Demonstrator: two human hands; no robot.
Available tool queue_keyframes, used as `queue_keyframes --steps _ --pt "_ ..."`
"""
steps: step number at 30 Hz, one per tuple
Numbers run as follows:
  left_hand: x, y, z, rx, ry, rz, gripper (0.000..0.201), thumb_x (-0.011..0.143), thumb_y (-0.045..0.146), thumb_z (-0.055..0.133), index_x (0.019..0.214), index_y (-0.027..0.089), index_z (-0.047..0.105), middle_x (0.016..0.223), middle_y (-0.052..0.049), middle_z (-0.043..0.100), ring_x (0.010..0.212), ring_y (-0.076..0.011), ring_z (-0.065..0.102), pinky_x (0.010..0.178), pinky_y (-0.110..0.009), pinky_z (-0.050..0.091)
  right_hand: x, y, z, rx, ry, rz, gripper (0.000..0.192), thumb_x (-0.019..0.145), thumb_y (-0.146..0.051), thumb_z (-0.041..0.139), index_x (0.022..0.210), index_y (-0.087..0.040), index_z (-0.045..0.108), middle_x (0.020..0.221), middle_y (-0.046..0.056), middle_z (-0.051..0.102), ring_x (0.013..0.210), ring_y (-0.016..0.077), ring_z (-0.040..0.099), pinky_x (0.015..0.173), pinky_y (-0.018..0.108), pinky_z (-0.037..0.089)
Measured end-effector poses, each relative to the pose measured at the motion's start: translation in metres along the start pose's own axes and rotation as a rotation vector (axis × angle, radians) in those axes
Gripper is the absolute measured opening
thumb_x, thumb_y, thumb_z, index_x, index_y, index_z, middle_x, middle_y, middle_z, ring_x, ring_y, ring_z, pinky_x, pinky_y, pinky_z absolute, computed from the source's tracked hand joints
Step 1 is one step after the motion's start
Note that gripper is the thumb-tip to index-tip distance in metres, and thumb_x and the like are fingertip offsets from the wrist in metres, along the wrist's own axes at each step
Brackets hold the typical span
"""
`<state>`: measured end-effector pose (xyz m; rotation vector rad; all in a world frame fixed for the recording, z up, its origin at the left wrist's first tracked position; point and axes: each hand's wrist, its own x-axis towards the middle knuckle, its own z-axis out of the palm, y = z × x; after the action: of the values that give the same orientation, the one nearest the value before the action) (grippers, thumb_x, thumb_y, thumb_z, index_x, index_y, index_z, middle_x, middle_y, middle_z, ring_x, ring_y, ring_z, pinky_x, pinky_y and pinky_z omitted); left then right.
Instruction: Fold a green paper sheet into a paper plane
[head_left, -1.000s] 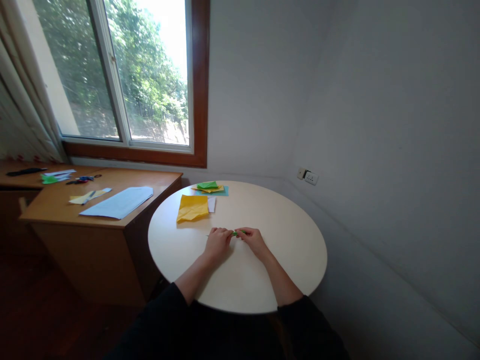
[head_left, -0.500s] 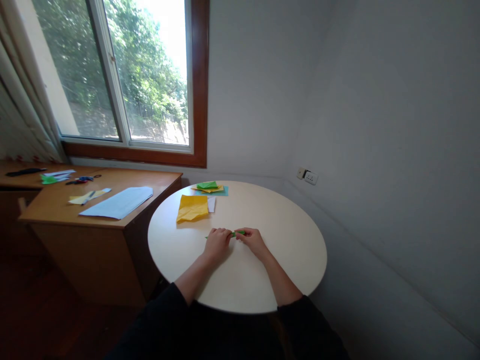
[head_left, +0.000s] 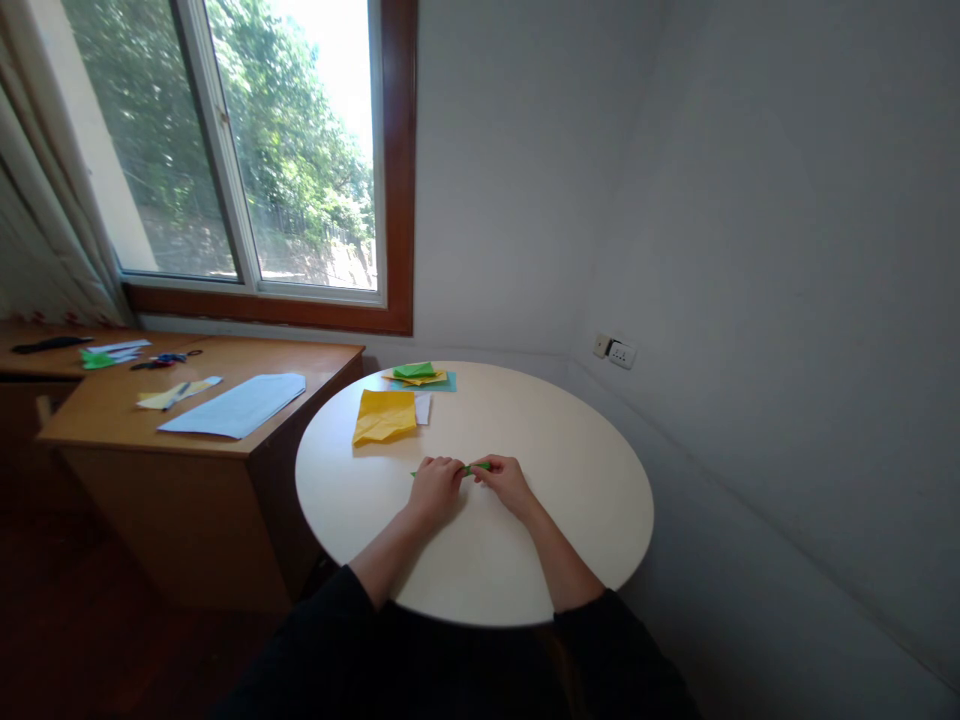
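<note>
A narrow piece of folded green paper (head_left: 480,466) lies between my two hands over the middle of the round white table (head_left: 570,440). My left hand (head_left: 437,484) is closed over its left part, and a thin green tip sticks out beyond the fingers on the left. With thumb and fingers my right hand (head_left: 504,482) pinches the other end, close to the left fingertips. Most of the paper is hidden under the hands, so its full shape cannot be made out.
Yellow paper (head_left: 384,416) lies left of centre, with a white slip (head_left: 424,409) beside it. Green paper (head_left: 414,370) tops a small stack at the table's back edge. On the wooden desk (head_left: 217,450) at left are a pale blue sheet (head_left: 240,405), scissors and more papers.
</note>
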<state>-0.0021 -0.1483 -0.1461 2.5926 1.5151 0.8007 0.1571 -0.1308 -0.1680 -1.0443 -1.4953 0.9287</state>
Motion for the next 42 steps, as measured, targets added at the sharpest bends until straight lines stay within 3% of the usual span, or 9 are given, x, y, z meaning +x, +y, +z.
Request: queue_keyframes --steps 5,14,18,23,28,42 --pt "-0.001 0.000 -0.001 0.031 0.016 0.018 0.017 0.083 0.031 0.052 0.087 0.019 0.064 0.084 -0.004 0.068 0.083 -0.0201 0.060 0.078 -0.034 0.035 -0.001 0.001 0.000 0.005 -0.018 0.006 0.020 0.061 -0.036 0.071 0.063 -0.016 0.068 0.055 0.001 0.063 0.052 0.0122 0.053 0.054 0.025 0.042" --pt "0.001 -0.003 0.002 0.097 -0.024 -0.015 0.016 0.085 0.027 0.050 0.085 0.019 0.064 0.088 -0.006 0.068 0.087 -0.0205 0.058 0.080 -0.035 0.033 -0.001 0.005 0.003 -0.001 -0.081 0.016 0.022 0.058 -0.030 0.071 0.075 -0.016 0.071 0.072 0.004 0.071 0.065 0.0160 0.061 0.067 0.031 0.048" --pt "0.002 -0.004 0.002 0.121 -0.036 -0.018 0.016 0.085 0.027 0.050 0.086 0.019 0.064 0.089 -0.006 0.068 0.089 -0.0214 0.058 0.082 -0.036 0.032 -0.003 0.007 0.005 -0.113 -0.046 -0.046 0.017 0.063 -0.028 0.067 0.075 -0.017 0.071 0.076 0.005 0.071 0.072 0.0183 0.063 0.073 0.033 0.048" --pt "0.002 -0.002 0.001 0.129 -0.062 -0.016 0.017 0.085 0.026 0.049 0.086 0.019 0.065 0.089 -0.007 0.068 0.089 -0.0219 0.057 0.082 -0.036 0.031 -0.004 0.005 0.007 -0.303 -0.028 -0.107 0.010 0.068 -0.025 0.063 0.071 -0.018 0.070 0.070 0.003 0.068 0.068 0.0164 0.060 0.066 0.029 0.047" --pt "0.001 0.000 0.000 0.137 -0.093 -0.009 0.020 0.086 0.024 0.047 0.086 0.018 0.066 0.089 -0.008 0.067 0.090 -0.0226 0.057 0.082 -0.037 0.031 -0.005 0.001 0.007 -0.352 -0.026 -0.134 0.006 0.069 -0.020 0.063 0.066 -0.017 0.068 0.067 0.002 0.065 0.066 0.0147 0.057 0.064 0.027 0.045" --pt "-0.001 -0.001 0.000 0.179 -0.092 0.011 0.023 0.087 0.024 0.044 0.085 0.018 0.066 0.089 -0.008 0.066 0.091 -0.0231 0.055 0.084 -0.039 0.029 -0.011 -0.011 0.012 -0.684 -0.061 -0.228 0.010 0.074 -0.008 0.061 0.072 -0.017 0.065 0.077 0.003 0.065 0.072 0.0143 0.058 0.068 0.025 0.043"
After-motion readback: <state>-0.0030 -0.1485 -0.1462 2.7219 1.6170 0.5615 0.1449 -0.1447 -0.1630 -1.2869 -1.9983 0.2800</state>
